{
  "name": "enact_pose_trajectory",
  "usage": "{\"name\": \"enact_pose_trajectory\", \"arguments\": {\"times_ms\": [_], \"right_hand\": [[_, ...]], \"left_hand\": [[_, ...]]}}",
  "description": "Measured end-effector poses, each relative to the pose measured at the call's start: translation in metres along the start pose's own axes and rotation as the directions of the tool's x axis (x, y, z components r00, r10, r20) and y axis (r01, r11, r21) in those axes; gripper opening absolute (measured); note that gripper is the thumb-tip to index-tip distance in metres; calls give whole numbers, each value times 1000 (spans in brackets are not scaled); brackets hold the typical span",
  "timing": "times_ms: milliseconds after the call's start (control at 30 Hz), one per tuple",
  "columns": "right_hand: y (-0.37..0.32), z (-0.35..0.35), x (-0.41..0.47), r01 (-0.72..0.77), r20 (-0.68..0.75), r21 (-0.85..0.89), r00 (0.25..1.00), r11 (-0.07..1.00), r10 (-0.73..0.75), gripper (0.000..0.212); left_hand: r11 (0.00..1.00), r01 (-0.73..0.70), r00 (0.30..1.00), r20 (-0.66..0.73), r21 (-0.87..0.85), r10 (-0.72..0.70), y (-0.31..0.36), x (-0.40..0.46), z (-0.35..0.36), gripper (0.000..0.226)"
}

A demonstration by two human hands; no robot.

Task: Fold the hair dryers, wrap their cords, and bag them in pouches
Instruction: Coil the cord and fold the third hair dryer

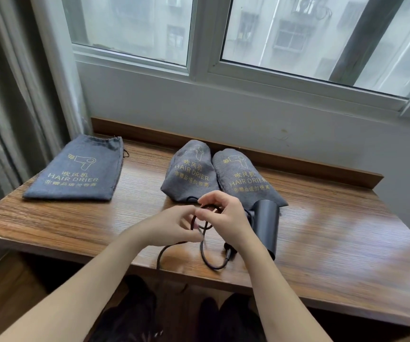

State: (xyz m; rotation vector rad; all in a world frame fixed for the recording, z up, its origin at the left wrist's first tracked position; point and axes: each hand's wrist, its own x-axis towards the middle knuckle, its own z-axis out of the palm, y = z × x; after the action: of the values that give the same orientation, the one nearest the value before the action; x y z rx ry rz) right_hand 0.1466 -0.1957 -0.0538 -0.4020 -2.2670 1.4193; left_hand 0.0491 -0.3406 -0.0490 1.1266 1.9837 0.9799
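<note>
A dark grey hair dryer (267, 224) lies on the wooden desk (334, 243) just right of my hands. Its black cord (205, 257) loops across the desk front, and part of it drops over the edge. My left hand (172, 227) and my right hand (223, 218) both pinch cord loops between them. Behind my hands stand two stuffed grey pouches (190, 174) (243, 181) printed "HAIR DRIER". A third pouch (80, 176) lies flat at the desk's left end.
A raised wooden lip (297, 166) runs along the back of the desk under a window. A grey curtain (9, 95) hangs at the left. Dark shoes (226, 319) show on the floor below the desk edge.
</note>
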Motion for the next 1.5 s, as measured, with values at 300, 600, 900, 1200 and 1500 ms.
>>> {"name": "enact_pose_trajectory", "arguments": {"times_ms": [300, 600, 900, 1200, 1500], "right_hand": [[32, -18, -12, -93, -365, -602, 915, 793, -170, 50], [65, -57, -26, -582, -412, -475, 810, 660, 418, 80], [64, -41, -28, -405, -398, -331, 879, 852, 263, 80], [45, -39, -26, -134, -522, 47, 842, 990, 138, 79], [26, -41, -11, -12, -567, 306, 801, 952, 192, 79]], "left_hand": [[963, 205, 978, 2, -177, -208, -4, 8, -7, 26], [952, 183, 983, 35, -247, -180, -3, 10, -14, 26], [980, -172, 809, -554, 98, 197, -5, 51, 39, 16], [987, 30, 997, 60, 160, -40, 19, 34, -1, 27], [993, 25, 999, 43, 119, -30, 33, 24, -7, 36]]}}
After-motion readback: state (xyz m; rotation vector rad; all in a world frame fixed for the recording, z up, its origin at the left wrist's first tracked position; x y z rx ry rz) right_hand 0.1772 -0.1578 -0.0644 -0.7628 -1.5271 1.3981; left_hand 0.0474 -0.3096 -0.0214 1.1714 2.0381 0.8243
